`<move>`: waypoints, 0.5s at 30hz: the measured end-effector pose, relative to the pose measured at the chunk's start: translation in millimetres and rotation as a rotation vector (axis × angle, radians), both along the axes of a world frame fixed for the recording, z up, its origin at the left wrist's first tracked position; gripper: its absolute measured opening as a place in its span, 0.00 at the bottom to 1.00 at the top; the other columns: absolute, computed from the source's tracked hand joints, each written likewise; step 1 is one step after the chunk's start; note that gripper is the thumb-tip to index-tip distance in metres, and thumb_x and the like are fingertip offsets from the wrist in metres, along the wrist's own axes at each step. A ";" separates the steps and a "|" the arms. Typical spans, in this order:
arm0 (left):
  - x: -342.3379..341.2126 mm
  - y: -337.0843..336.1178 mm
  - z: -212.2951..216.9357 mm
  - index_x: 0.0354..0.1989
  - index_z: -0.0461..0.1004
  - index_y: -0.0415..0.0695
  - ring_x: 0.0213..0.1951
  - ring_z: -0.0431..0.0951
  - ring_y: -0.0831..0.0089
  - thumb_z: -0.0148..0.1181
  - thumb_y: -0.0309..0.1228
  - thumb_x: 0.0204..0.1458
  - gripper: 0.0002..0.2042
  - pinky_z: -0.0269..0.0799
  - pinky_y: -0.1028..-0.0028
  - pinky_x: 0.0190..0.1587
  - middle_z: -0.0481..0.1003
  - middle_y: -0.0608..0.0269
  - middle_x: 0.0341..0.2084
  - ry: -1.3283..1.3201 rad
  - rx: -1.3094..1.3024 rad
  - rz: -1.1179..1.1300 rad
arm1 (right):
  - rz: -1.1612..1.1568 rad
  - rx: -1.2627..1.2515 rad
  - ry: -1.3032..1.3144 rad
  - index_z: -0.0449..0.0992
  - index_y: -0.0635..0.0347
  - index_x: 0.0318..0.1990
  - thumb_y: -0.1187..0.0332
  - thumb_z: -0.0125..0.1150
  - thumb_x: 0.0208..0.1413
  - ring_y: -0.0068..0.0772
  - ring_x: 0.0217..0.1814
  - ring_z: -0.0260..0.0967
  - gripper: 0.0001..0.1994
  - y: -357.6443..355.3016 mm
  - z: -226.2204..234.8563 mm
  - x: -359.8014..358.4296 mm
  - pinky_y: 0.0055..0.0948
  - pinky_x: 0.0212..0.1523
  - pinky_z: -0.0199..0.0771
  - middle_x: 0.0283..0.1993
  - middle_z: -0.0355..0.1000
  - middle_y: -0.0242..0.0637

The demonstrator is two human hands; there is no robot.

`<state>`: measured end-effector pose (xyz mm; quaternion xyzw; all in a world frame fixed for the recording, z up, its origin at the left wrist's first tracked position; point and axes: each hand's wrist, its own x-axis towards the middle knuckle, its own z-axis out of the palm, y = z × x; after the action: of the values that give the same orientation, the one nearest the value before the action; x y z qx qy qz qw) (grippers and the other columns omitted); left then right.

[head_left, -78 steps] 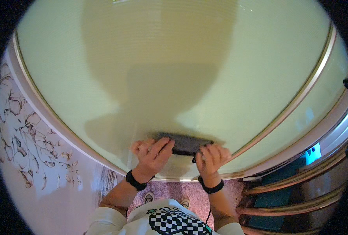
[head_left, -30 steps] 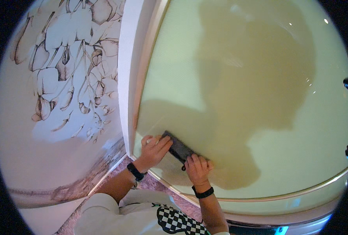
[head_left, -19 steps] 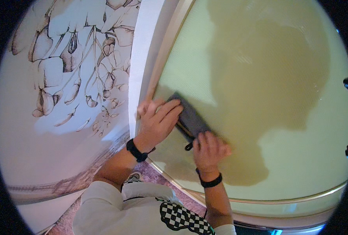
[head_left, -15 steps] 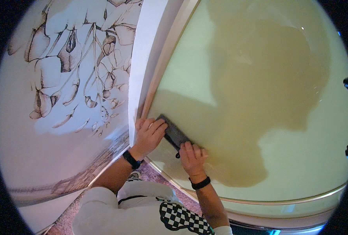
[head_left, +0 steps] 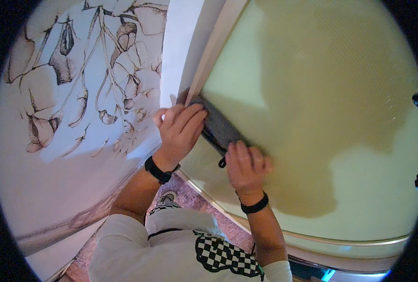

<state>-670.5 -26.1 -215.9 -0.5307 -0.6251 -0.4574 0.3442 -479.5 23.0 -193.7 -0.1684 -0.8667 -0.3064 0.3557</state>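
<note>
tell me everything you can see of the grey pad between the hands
The grey pad is long, flat and roughly rectangular, matte and perhaps fabric-covered. A black strip runs along its near long edge, with a small black loop hanging there. It slants from upper left to lower right in front of the greenish panel; contact with that is unclear. The left hand grips its upper end, the right hand its lower end.

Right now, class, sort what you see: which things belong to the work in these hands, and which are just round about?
In the work:
- left hand, holding the pad's upper end
- right hand, holding its lower end
- grey oblong pad
- pale green panel behind it

Round about:
- wall with a plant drawing
- pinkish carpet
- shoe
</note>
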 end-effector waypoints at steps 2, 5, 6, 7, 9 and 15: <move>3.1 -6.3 -46.3 0.34 0.74 0.52 0.43 0.69 0.68 0.65 0.28 0.33 0.14 0.54 0.62 0.47 0.74 0.72 0.39 -0.047 -0.090 0.016 | 0.018 0.006 -0.109 0.77 0.53 0.35 0.68 0.59 0.43 0.32 0.44 0.63 0.10 -3.1 -29.0 1.2 0.37 0.45 0.55 0.43 0.71 0.27; 9.6 -11.0 -126.0 0.32 0.74 0.51 0.42 0.69 0.67 0.64 0.28 0.34 0.13 0.56 0.59 0.47 0.74 0.71 0.36 -0.107 -0.230 -0.031 | 0.009 -0.154 -0.362 0.76 0.55 0.38 0.66 0.57 0.45 0.33 0.44 0.64 0.11 -2.9 -93.2 9.2 0.35 0.39 0.65 0.41 0.70 0.32; 13.1 -11.1 -154.2 0.32 0.73 0.51 0.42 0.70 0.66 0.64 0.28 0.34 0.12 0.57 0.59 0.46 0.74 0.70 0.36 -0.105 -0.264 -0.049 | 0.026 -0.163 -0.375 0.76 0.55 0.38 0.67 0.57 0.45 0.33 0.44 0.65 0.11 -1.6 -114.4 12.4 0.35 0.38 0.65 0.40 0.69 0.32; 15.9 -11.3 -180.2 0.32 0.73 0.51 0.42 0.70 0.66 0.63 0.29 0.34 0.12 0.57 0.58 0.46 0.74 0.70 0.36 -0.102 -0.298 -0.064 | 0.046 -0.172 -0.385 0.76 0.56 0.37 0.67 0.57 0.44 0.34 0.44 0.65 0.11 0.1 -134.5 14.8 0.34 0.38 0.66 0.40 0.69 0.33; 18.0 -11.5 -188.5 0.32 0.73 0.50 0.41 0.70 0.67 0.63 0.29 0.35 0.12 0.58 0.59 0.46 0.73 0.70 0.35 -0.095 -0.317 -0.092 | 0.042 -0.242 -0.366 0.76 0.57 0.37 0.68 0.57 0.43 0.34 0.43 0.65 0.12 0.4 -158.7 22.2 0.34 0.37 0.66 0.40 0.69 0.33; 16.6 -9.6 -86.2 0.35 0.74 0.49 0.43 0.70 0.70 0.63 0.29 0.36 0.14 0.54 0.63 0.48 0.73 0.72 0.36 -0.081 -0.168 -0.058 | 0.005 -0.123 -0.119 0.76 0.50 0.35 0.68 0.60 0.42 0.31 0.43 0.64 0.10 -2.6 -60.2 16.6 0.36 0.40 0.57 0.43 0.69 0.26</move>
<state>-653.9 -35.6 -302.1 -0.5565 -0.6589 -0.4343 0.2598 -462.9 20.4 -253.9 -0.1695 -0.9039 -0.2611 0.2932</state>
